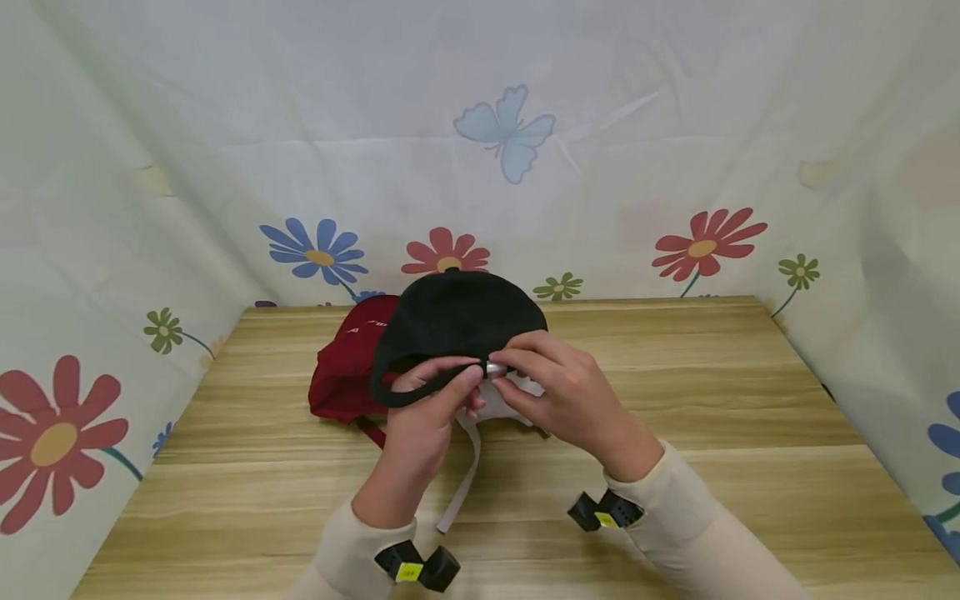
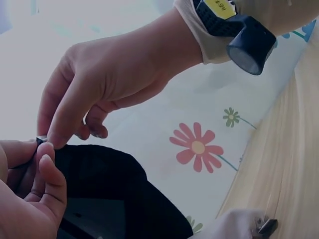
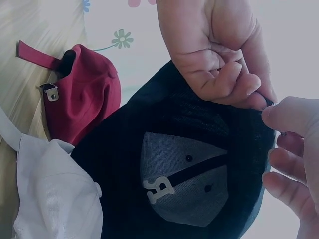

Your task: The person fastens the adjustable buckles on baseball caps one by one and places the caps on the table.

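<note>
A black cap point(image 1: 465, 312) is held up in front of me, its back strap point(image 1: 427, 390) toward me. My left hand point(image 1: 420, 425) pinches the strap between thumb and fingers, close to a small silver buckle point(image 1: 495, 369). From the other side my right hand point(image 1: 570, 392) pinches at that buckle with thumb and forefinger. The right wrist view looks into the cap, where grey lining point(image 3: 199, 199) and a pale letter patch point(image 3: 160, 190) show. Fingers hide part of the strap's end.
Left of the black cap lies a red cap point(image 1: 341, 379), its metal clasp point(image 3: 52, 93) showing. A white cap point(image 3: 60, 199) lies behind my hands, its loose strap point(image 1: 465, 483) trailing toward me on the wooden table point(image 1: 712, 400). A flower-print curtain point(image 1: 637, 150) encloses the table.
</note>
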Demonstrator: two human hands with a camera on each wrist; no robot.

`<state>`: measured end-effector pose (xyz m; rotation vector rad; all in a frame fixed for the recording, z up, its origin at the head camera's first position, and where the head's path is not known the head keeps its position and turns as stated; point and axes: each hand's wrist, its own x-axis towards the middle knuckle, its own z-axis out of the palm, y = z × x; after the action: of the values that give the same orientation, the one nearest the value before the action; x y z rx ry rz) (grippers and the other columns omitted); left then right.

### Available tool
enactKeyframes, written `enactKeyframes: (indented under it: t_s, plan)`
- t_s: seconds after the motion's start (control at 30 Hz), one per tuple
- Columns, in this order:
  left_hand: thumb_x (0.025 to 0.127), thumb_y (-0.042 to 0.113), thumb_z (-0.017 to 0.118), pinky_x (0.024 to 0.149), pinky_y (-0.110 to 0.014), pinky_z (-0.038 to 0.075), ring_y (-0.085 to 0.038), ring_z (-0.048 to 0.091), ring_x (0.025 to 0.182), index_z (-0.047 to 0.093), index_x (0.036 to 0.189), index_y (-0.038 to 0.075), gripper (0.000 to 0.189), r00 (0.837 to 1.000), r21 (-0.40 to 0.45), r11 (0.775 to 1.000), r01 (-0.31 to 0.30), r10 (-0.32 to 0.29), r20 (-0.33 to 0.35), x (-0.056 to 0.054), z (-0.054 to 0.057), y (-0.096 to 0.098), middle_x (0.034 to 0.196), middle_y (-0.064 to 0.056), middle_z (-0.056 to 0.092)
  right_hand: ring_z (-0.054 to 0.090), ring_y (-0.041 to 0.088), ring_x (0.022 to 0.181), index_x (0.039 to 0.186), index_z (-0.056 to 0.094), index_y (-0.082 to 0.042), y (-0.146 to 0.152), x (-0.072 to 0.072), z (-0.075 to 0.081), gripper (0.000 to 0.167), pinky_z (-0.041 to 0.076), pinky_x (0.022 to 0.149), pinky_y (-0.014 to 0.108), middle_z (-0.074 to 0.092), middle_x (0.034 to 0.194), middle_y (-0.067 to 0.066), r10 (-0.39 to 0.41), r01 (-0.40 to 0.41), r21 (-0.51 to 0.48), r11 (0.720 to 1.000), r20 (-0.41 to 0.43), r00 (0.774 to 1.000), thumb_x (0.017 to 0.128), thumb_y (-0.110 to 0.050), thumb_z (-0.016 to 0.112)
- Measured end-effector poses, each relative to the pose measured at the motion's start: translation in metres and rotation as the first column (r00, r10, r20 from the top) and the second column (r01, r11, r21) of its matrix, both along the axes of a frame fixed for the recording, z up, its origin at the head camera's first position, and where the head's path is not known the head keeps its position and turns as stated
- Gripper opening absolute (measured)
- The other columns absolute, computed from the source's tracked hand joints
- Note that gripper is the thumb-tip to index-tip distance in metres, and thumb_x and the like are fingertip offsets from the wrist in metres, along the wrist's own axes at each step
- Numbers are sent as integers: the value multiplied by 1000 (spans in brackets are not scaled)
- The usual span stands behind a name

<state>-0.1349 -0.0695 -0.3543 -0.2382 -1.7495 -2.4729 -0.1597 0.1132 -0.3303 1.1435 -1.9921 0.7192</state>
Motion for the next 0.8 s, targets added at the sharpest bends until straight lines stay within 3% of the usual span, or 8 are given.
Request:
enactKeyframes:
  t_s: [0.33,0.67,0.8]
  plan:
    - [90,1,64,56,-23,52,-12,61,58,71,90,14,14,1000,92,996,-16,14,20,1,-4,7,67,-2,65,65,14,78,100,73,-5,0,1,0,28,58,71,26,65,95,7,-18,18,6,1000,2,1000,74,-11,83]
    - [90,0,64,56,-23,52,-12,61,58,70,90,14,16,999,34,999,-39,39,-13,2,-4,8,67,-1,65,64,14,76,100,73,-5,1,-1,-1,28,56,67,25,66,95,7,-9,9,0,1000,-1,1000,74,-12,83]
    - [90,-1,63,56,-23,53,-11,60,57,70,90,15,17,1000,29,999,-23,23,-17,1,-4,6,67,0,65,64,14,76,100,73,-6,1,-1,-1,28,56,67,25,66,95,7,-4,4,4,1000,0,1000,75,-13,83]
